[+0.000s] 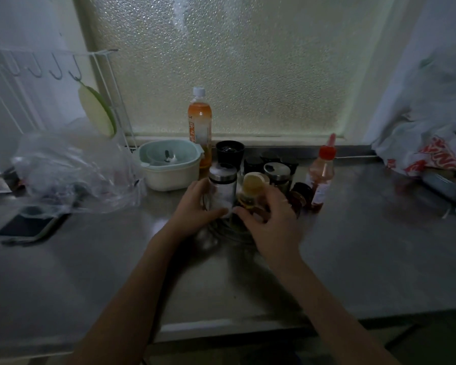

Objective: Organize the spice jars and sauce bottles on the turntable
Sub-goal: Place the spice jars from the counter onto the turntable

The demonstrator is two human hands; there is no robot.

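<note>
Near the worktop's back edge, a steel-capped glass jar (222, 187) is clasped by the left hand (195, 206); the right hand (271, 219) is spread over a yellow-lidded jar (252, 189). Both are judged rigid, breakable, best gripped mid-body.

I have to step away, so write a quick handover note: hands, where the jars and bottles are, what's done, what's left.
Left hand: gripping the steel-lidded jar.
Right hand: fingers around the yellow-capped jar; its grip is blurred.
Behind them: the steel-capped jar and a black-lidded jar. The red sauce bottle and orange drink bottle stand apart on the steel counter.
The turntable is hidden by the hands.
Done: jars clustered. Left: the arranging, possibly the red sauce bottle.
</note>
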